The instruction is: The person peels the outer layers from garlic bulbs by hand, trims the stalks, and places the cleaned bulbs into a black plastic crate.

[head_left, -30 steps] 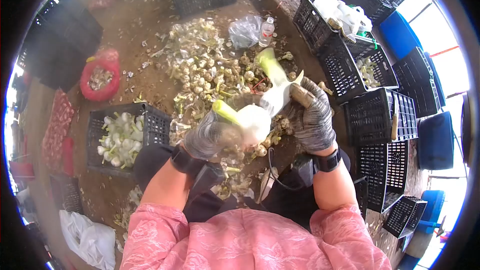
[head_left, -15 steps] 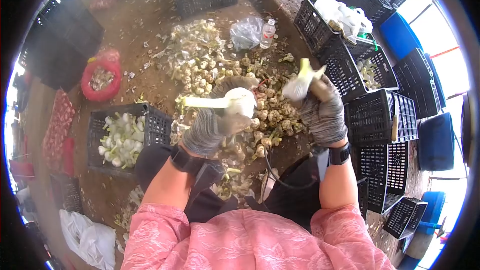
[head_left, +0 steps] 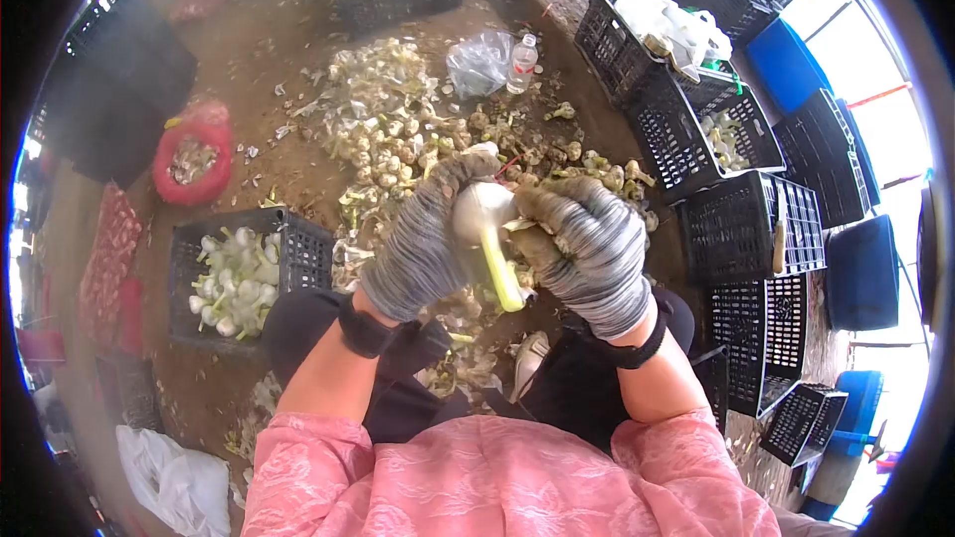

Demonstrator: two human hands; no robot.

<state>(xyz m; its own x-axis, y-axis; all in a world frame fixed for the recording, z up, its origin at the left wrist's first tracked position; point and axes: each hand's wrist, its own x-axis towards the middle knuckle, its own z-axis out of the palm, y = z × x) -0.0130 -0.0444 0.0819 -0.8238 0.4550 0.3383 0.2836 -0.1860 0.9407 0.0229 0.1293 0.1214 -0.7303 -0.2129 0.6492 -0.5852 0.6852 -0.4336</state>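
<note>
**Garlic bulb held over the heap**

A garlic heap (head_left: 393, 129) covers the floor ahead, black crates (head_left: 751, 229) to the right, a crate of peeled bulbs (head_left: 303, 239) left, a bottle (head_left: 519, 64) beyond, label unreadable. Left hand (head_left: 423, 249) fingers grasp the garlic bulb (head_left: 484, 211) at centre; right hand (head_left: 589, 251) fingers are clenched against it

A black crate (head_left: 298, 239) of trimmed white garlic sits on the left, with a red mesh bag (head_left: 194, 154) farther left on the dirt floor (head_left: 269, 70). A heap of untrimmed garlic (head_left: 388, 124) lies in the middle. Beyond it are a clear plastic bag (head_left: 477, 62) and a water bottle (head_left: 521, 62). More black crates (head_left: 756, 229) stand on the right, with blue tubs (head_left: 796, 60) behind them.
</note>
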